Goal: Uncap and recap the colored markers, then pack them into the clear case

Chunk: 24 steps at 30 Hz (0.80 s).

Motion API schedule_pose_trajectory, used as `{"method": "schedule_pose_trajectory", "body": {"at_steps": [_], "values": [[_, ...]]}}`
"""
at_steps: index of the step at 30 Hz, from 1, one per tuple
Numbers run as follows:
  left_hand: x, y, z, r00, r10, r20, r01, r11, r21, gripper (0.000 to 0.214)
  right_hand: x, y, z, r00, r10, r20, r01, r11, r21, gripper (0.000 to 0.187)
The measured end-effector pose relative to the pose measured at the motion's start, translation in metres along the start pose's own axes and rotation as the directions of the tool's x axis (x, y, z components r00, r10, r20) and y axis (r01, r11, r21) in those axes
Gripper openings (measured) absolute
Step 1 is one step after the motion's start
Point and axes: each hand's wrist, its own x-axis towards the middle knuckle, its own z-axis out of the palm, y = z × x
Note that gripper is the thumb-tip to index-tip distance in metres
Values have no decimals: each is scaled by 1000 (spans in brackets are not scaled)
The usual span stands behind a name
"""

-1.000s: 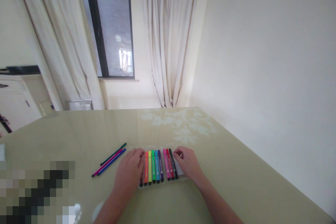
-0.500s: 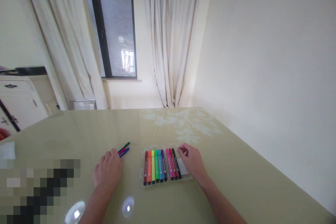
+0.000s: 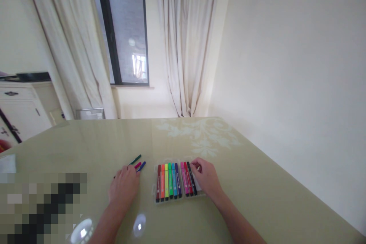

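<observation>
Three loose markers [image 3: 138,163] now lie fanned under the left hand [image 3: 123,188].

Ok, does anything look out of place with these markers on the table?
Yes. Three loose markers lie slanted on the table, outside the clear marker case, partly under the left hand. The case shows a gap mid-row. The right hand rests on its right end.

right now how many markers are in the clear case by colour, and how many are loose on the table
In the clear case:
dark red marker: 1
orange: 1
yellow: 1
green: 1
blue: 1
purple: 1
pink: 1
red: 1
black marker: 1
Loose markers under the left hand: 3 (green, pink, blue)
Total: 12
</observation>
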Motion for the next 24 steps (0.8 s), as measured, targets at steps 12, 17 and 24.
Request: {"method": "schedule_pose_trajectory", "body": {"at_steps": [12, 17, 24], "values": [[-54, 105, -1, 932, 347, -101, -262, 456, -850, 34, -10, -17, 24, 970, 45, 241, -206, 685, 699, 46], [-57, 106, -2, 932, 346, -104, -269, 472, -840, 40, -2, -11, 13, 975, 89, 206, -217, 599, 770, 46], [-62, 111, 11, 880, 444, -168, -427, 586, -689, 41, 7, -1, 5, 978, 98, 183, -203, 641, 740, 44]]}}
